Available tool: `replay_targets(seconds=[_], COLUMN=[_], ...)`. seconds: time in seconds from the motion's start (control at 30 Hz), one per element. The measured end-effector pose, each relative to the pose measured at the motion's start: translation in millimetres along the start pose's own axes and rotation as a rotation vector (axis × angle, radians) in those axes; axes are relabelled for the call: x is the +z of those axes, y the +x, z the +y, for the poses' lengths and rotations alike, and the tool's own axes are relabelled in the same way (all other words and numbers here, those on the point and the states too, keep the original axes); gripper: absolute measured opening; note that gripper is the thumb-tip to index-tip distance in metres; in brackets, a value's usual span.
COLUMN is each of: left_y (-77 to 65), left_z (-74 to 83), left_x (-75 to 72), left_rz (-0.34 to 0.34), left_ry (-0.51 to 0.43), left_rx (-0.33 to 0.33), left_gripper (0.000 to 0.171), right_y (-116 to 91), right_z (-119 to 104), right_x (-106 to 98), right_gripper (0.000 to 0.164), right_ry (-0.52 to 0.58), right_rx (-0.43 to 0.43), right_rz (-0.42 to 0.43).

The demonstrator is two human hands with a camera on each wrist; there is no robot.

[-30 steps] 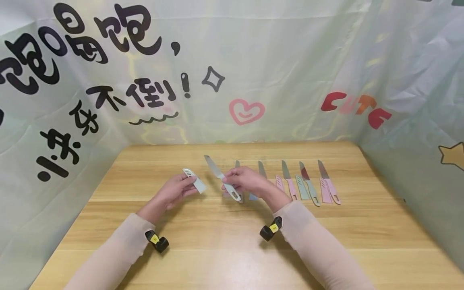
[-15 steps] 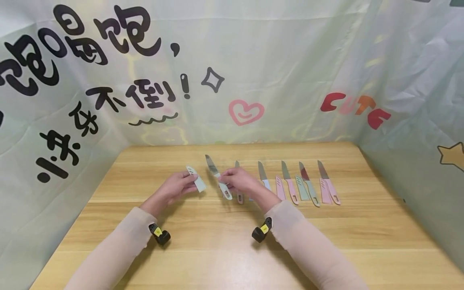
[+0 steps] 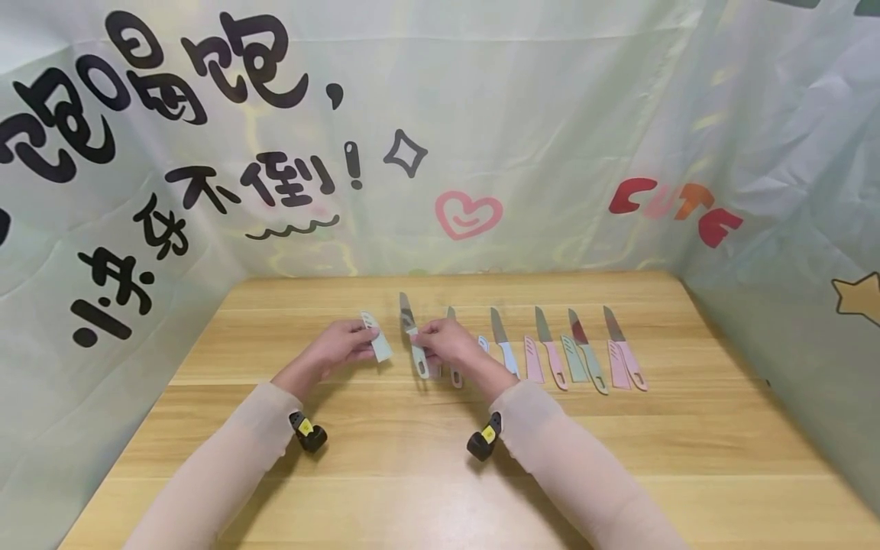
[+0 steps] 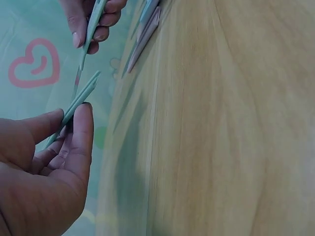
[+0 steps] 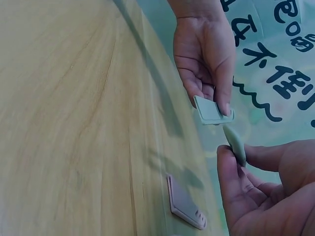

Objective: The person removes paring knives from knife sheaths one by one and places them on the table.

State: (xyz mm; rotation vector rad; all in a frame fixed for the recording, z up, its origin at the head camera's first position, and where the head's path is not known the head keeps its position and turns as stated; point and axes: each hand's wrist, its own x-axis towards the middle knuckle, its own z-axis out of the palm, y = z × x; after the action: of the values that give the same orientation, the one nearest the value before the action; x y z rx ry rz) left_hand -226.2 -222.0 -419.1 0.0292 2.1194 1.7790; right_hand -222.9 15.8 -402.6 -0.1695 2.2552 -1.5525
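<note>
My left hand [image 3: 335, 345] pinches a pale green knife sheath [image 3: 381, 347] between thumb and fingers, its slotted end pointing away. To the right, my right hand [image 3: 450, 341] pinches a kitchen knife [image 3: 420, 362] with a pale green handle, gripping near where handle meets blade. The bare blade points toward the back of the table. A short gap separates knife and sheath in the head view; in the left wrist view the blade runs behind the sheath [image 4: 81, 98]. Both are held above the table, casting shadows on it. My right palm is hidden in the head view.
Right of my hands lies a row of knives beside their sheaths: a light blue knife [image 3: 507, 356], a pink knife [image 3: 556, 367], a green knife [image 3: 593, 369] and another pink knife [image 3: 633, 365]. A pinkish sheath [image 5: 184, 204] lies below my right hand. A printed curtain [image 3: 550, 114] surrounds the wooden table [image 3: 412, 473].
My right hand has shifted left, and its knife has turned more upright in the head view. My left hand has edged right with the sheath, which also stands steeper.
</note>
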Motion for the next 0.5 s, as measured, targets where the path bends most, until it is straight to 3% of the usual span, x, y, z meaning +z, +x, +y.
replay_targets(seconds=[0.5], left_y=[11.1], left_z=[2.8], left_x=[0.4], left_rz=[-0.031], left_ry=[0.085], left_rx=[-0.048], left_gripper=[0.036], right_y=[12], right_z=[6], right_x=[7], right_gripper=[0.018], right_ry=[0.032], right_rx=[0.049], right_rz=[0.027])
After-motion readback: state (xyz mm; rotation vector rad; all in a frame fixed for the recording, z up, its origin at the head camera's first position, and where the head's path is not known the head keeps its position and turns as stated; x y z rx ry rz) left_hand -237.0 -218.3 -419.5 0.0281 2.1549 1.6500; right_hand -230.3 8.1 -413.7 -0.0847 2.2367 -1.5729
